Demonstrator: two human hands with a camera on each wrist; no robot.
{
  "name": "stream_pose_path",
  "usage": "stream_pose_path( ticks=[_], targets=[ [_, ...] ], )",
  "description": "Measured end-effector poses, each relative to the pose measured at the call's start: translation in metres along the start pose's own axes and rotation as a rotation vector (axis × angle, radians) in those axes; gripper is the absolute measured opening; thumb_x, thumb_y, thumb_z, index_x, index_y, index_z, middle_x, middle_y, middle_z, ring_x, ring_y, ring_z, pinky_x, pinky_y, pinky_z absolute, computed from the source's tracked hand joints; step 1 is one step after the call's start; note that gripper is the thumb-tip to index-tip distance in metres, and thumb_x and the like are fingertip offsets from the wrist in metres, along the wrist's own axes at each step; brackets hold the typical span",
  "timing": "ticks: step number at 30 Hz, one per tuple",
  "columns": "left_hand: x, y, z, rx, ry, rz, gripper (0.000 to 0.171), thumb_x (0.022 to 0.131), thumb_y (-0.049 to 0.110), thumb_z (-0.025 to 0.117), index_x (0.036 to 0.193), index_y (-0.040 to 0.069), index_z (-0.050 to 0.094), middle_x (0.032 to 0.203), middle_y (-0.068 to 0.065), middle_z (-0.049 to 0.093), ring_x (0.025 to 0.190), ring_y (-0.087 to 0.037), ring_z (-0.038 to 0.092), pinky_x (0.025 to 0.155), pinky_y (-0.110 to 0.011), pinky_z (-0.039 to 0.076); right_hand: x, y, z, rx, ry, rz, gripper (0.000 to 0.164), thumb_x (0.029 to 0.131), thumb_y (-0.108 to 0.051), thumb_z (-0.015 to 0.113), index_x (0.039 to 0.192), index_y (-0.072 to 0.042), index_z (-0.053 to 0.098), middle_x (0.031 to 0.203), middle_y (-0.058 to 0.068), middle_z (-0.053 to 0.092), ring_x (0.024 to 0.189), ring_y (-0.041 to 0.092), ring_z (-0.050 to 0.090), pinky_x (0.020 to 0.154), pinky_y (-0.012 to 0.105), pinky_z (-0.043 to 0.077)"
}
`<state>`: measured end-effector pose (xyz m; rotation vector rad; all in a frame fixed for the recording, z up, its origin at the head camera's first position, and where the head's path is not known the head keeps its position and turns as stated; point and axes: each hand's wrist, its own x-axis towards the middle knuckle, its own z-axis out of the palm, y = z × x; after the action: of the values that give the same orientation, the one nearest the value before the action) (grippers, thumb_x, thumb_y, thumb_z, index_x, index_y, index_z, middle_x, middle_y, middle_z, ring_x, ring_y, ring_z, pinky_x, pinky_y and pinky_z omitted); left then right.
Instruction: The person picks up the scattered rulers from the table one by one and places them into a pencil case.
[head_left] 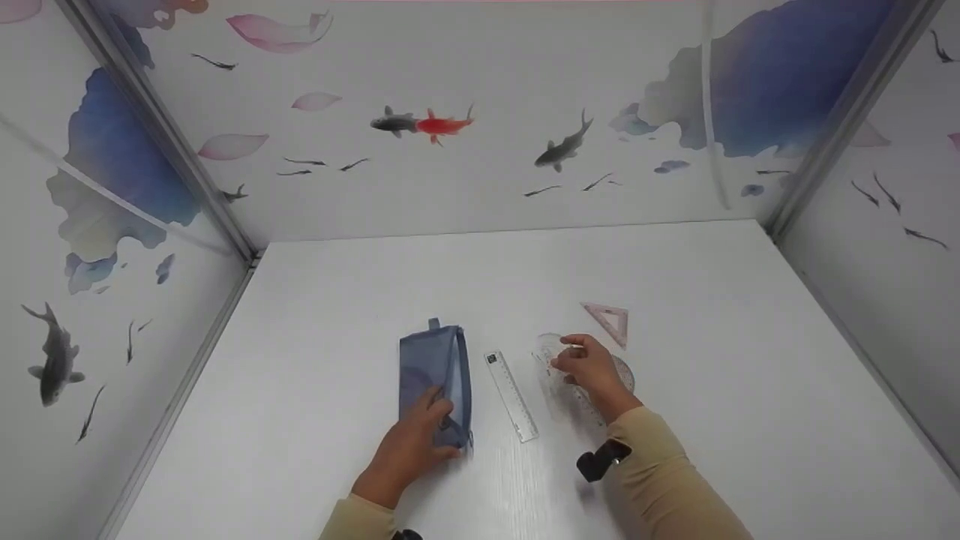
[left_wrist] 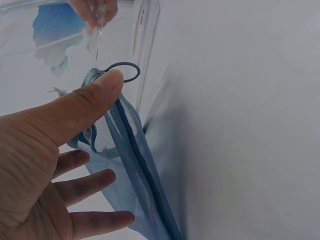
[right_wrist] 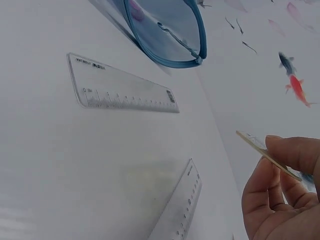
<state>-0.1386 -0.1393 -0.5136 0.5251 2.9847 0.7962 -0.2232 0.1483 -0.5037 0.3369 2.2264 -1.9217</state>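
My left hand (head_left: 409, 446) pinches the near end of a blue mesh zip pouch (head_left: 420, 356), its thumb (left_wrist: 95, 102) by the zip's pull loop (left_wrist: 131, 65). The pouch's mouth gapes in the right wrist view, framed by teal edging (right_wrist: 172, 64). Thumb and fingers of my right hand (head_left: 592, 367) pinch a thin, clear plastic piece with markings (head_left: 550, 346), raised over the table; it shows nearly edge-on in the right wrist view. Between the hands lies a clear ruler (head_left: 511, 396). A clear protractor (head_left: 625, 373) is partly hidden beneath my right hand.
Beyond my right hand lies a pink set square (head_left: 616, 322). Another clear, ruler-marked strip (right_wrist: 180, 205) appears low in the right wrist view. Walls printed with fish (head_left: 445, 125) enclose the white table (head_left: 337, 292) at the back and sides.
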Motion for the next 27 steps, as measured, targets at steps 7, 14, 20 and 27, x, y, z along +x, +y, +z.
stream_pose_path(
  ticks=[7, 14, 20, 27],
  targets=[
    [0.001, 0.001, -0.001, -0.006, -0.014, -0.004, 0.059, 0.068, 0.025, 0.086, 0.115, 0.013, 0.053, 0.145, -0.023, 0.040, 0.121, -0.043, 0.053, 0.087, -0.049, 0.052, -0.001, -0.002, 0.015, 0.006, -0.001, -0.020, 0.041, 0.086, -0.001, 0.067, 0.125, 0.001, 0.053, 0.093, 0.007, 0.058, 0.075, 0.014, 0.057, 0.066, 0.025, 0.049],
    [0.001, 0.000, 0.000, -0.014, -0.025, -0.009, 0.059, 0.068, 0.025, 0.086, 0.115, 0.013, 0.053, 0.146, -0.024, 0.040, 0.125, -0.045, 0.048, 0.092, -0.053, 0.049, -0.004, -0.004, 0.031, 0.000, -0.018, -0.028, 0.039, 0.085, 0.000, 0.067, 0.122, 0.000, 0.055, 0.093, 0.008, 0.059, 0.077, 0.016, 0.057, 0.067, 0.027, 0.050],
    [0.001, 0.000, 0.000, -0.014, -0.012, 0.013, 0.059, 0.068, 0.026, 0.086, 0.114, 0.013, 0.053, 0.145, -0.024, 0.040, 0.122, -0.044, 0.051, 0.088, -0.052, 0.051, -0.007, -0.003, 0.044, 0.000, -0.052, -0.029, 0.041, 0.085, -0.001, 0.067, 0.124, 0.000, 0.054, 0.094, 0.008, 0.059, 0.079, 0.019, 0.058, 0.067, 0.028, 0.051],
    [0.001, 0.000, 0.000, -0.015, -0.012, 0.019, 0.060, 0.067, 0.026, 0.086, 0.116, 0.013, 0.054, 0.145, -0.022, 0.041, 0.122, -0.043, 0.051, 0.088, -0.051, 0.051, -0.012, -0.003, 0.055, 0.008, -0.094, -0.041, 0.042, 0.085, 0.000, 0.067, 0.124, 0.002, 0.053, 0.093, 0.008, 0.058, 0.077, 0.017, 0.056, 0.066, 0.028, 0.050]
  ],
)
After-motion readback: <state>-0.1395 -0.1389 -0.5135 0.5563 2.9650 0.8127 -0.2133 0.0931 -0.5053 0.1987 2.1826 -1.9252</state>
